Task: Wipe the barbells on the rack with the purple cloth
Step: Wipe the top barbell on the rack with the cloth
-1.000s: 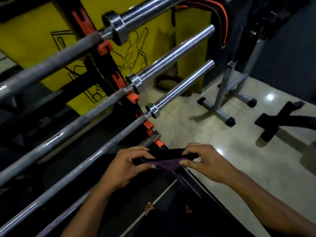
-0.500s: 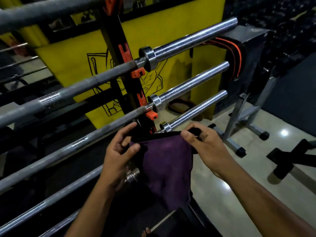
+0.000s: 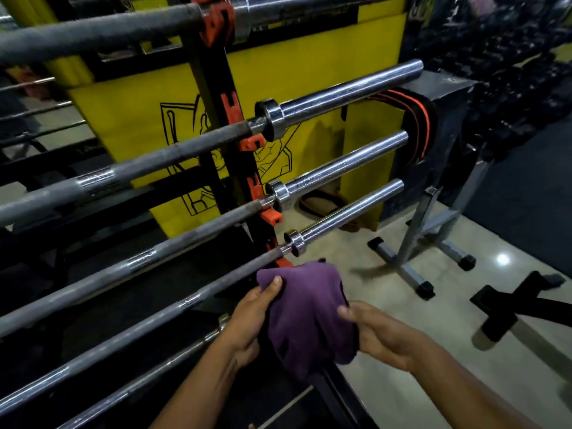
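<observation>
Change since half a second ago: the purple cloth (image 3: 305,317), then stretched flat between your hands by its top edge, is now bunched into a loose bundle, and both hands have dropped lower, just beneath the collar of the lower barbell.

Item, left hand (image 3: 250,323): grips the cloth's left side, thumb curled over the top fold, the other fingers hidden behind the fabric.

Item, right hand (image 3: 380,335): holds the cloth's right side, thumb laid across the front, fingers tucked under the bundle.

Item, purple cloth: held in the air between both hands, just below and in front of the lower barbell (image 3: 346,212), near the rack's right upright; whether it touches any bar cannot be told.

Item, rack (image 3: 216,168): black upright with orange hooks (image 3: 252,144), carrying several barbells one above another. The barbell sleeves (image 3: 346,91) jut out to the right past the upright, chrome and shiny; the shafts run off left.

Item, lowest bar (image 3: 130,388): passes behind your left forearm, close to the cloth's lower end.

Surroundings: yellow panel (image 3: 148,119) with a black line drawing behind the rack; orange-edged belts (image 3: 414,128) hung on a black box at the right; grey metal stand (image 3: 424,243) and a black cross-shaped base (image 3: 513,305) on the pale floor (image 3: 418,376).
</observation>
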